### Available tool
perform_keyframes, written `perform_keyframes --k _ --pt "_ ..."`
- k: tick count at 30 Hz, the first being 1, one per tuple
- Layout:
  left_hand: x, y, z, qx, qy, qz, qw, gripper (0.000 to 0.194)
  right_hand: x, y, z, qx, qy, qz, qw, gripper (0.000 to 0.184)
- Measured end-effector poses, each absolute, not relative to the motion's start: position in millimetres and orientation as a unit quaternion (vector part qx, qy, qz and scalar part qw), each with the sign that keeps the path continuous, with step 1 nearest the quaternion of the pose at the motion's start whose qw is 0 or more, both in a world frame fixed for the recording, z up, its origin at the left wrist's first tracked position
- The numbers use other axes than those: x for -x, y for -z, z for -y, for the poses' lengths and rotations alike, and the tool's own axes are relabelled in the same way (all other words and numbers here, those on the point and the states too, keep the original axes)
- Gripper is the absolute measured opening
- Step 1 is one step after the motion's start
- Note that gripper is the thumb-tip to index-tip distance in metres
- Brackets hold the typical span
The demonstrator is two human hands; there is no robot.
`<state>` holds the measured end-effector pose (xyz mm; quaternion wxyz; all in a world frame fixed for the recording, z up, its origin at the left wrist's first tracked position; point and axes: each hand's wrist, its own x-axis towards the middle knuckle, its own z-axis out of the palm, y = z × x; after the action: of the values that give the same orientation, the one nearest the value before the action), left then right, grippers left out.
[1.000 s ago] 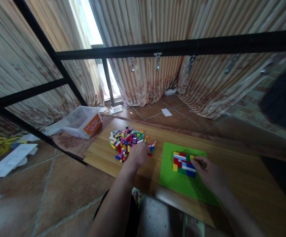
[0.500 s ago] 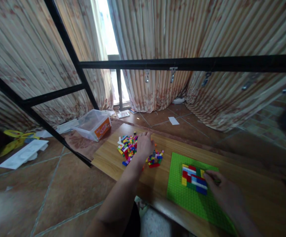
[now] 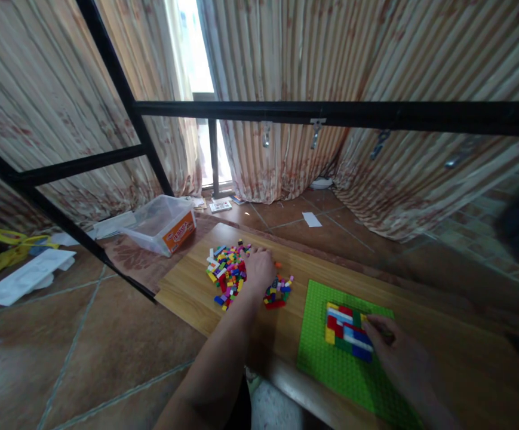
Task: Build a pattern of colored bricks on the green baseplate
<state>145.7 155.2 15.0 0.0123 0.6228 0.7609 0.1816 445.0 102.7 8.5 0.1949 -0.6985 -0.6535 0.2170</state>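
My left hand (image 3: pixel 260 270) reaches over a heap of small coloured toy bricks (image 3: pixel 227 269), fingers spread, the tips among the bricks. On the table's right half lies a green studded baseplate (image 3: pixel 317 340). A flat block of joined bricks (image 3: pixel 346 328) in red, white, blue, yellow and green sits on it. My right hand (image 3: pixel 393 343) is at the block's right edge, fingers curled, with thumb and fingertips close against a yellow brick at its corner. What those fingers hold, if anything, is hidden.
The bricks and baseplate are on a wooden table (image 3: pixel 187 286). A clear plastic box (image 3: pixel 158 224) with an orange label stands on the floor beyond its left end. A black metal frame (image 3: pixel 250 110) crosses ahead, before striped curtains (image 3: pixel 281 54). White foam packaging (image 3: pixel 28 275) lies at far left.
The view has shifted slightly. My left hand's fingers have spread and lowered into the brick heap. My right hand stays beside the brick block.
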Motion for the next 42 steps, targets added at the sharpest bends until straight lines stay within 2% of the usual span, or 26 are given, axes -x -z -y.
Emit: perform_keyframes --k 11,16,19,22,25,27,30,34,39,42 --pt "-136.5 -25.5 -145.9 -0.615 -0.181 -0.766 0.048 0.036 -445.8 -8.9 -99.7 0.679 -0.216 0.668 0.214 0.043" --pt "-134.3 -39.1 -144.3 -0.622 -0.25 -0.74 0.06 0.033 -445.7 -9.8 -100.0 0.676 -0.205 0.668 0.233 0.039" --pt "-146.7 -48.5 -140.1 -0.607 -0.392 -0.67 0.171 0.028 -441.0 -15.8 -99.1 0.683 -0.199 0.645 0.279 0.037" --pt "-175.5 -52.8 -128.5 -0.505 -0.525 -0.547 0.413 0.025 -430.0 -25.7 -94.0 0.655 -0.219 0.627 0.36 0.036" --pt "-210.4 -54.6 -112.6 -0.378 -0.566 -0.405 0.61 0.027 -415.0 -35.1 -86.1 0.59 -0.271 0.627 0.431 0.038" --pt "-229.9 -55.3 -104.3 -0.309 -0.557 -0.348 0.688 0.03 -406.2 -38.7 -81.4 0.554 -0.3 0.632 0.451 0.039" --pt "-248.8 -54.2 -98.3 -0.266 -0.532 -0.318 0.738 0.033 -400.2 -38.9 -77.2 0.52 -0.3 0.65 0.466 0.042" --pt "-258.8 -50.9 -96.8 -0.272 -0.522 -0.311 0.746 0.032 -405.0 -35.2 -77.8 0.531 -0.233 0.662 0.474 0.041" --pt "-262.0 -49.5 -96.2 -0.281 -0.499 -0.334 0.749 0.032 -412.7 -37.6 -79.5 0.494 -0.168 0.711 0.472 0.02" --pt "-261.8 -49.3 -96.5 -0.298 -0.476 -0.349 0.75 0.032 -413.8 -40.4 -78.4 0.481 -0.155 0.725 0.469 0.015"
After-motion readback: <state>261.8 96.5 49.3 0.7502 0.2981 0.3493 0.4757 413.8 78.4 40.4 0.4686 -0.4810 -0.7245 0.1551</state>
